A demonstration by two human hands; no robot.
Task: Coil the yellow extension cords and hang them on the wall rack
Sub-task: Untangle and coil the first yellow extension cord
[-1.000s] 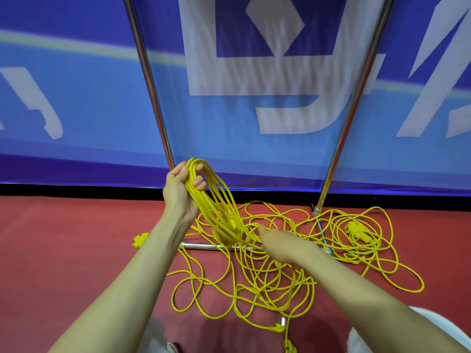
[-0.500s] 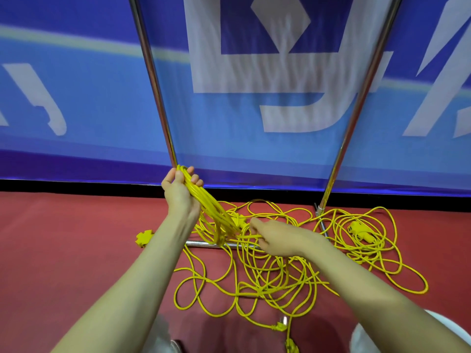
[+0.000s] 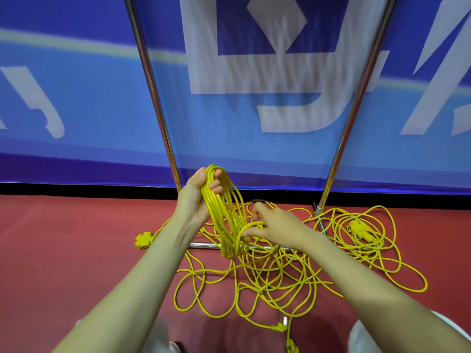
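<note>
Fingers (image 3: pixel 216 186) of the left hand (image 3: pixel 195 200) are clamped round coiled yellow extension cord (image 3: pixel 219 225), one loop (image 3: pixel 251 223) pinched by the right hand (image 3: pixel 277 224); red floor (image 3: pixel 63 250) is seen leftward.

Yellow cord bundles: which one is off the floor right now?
The tight coil gripped in the left hand. The middle tangle and the right-hand pile both lie loose on the red floor. The right hand pinches one loop beside it.

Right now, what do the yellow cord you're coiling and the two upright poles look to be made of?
The yellow cord: smooth plastic or rubber jacket, slight sheen; it bends in soft loops. The upright poles: polished metal, probably chromed or stainless steel; bright mirror-like streaks run along them.
</note>
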